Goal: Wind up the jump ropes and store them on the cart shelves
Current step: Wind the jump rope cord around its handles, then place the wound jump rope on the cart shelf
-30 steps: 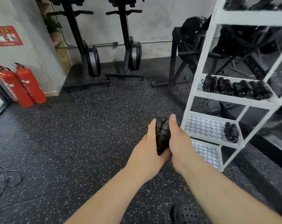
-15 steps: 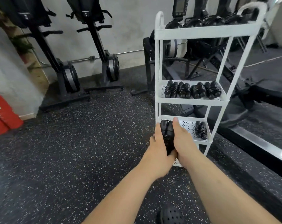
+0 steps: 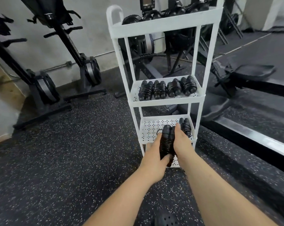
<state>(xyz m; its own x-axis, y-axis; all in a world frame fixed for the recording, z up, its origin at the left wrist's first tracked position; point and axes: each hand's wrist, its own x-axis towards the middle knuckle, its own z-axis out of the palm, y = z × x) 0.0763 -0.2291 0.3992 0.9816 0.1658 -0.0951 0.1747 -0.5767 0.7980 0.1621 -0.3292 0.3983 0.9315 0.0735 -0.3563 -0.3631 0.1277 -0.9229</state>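
Speckled gym floor (image 3: 72, 160) — white cart (image 3: 164, 24)

The left side of the low shelf (image 3: 152, 128) is lying bare, just ahead of the rope bundle (image 3: 166, 142) that the left hand (image 3: 152, 160) and right hand (image 3: 182, 144) are holding. One wound rope (image 3: 185, 127) is filling its right side. The middle shelf (image 3: 165, 101) is hanging above, packed with four wound ropes (image 3: 159, 89). White posts (image 3: 136, 111) are fencing the sides. The bottom shelf (image 3: 176, 161) is mostly hiding behind the hands, so it is perhaps free.

There are six wound jump ropes (image 3: 158, 90) (four shelved together, one below, one held) and one cart (image 3: 165, 24).
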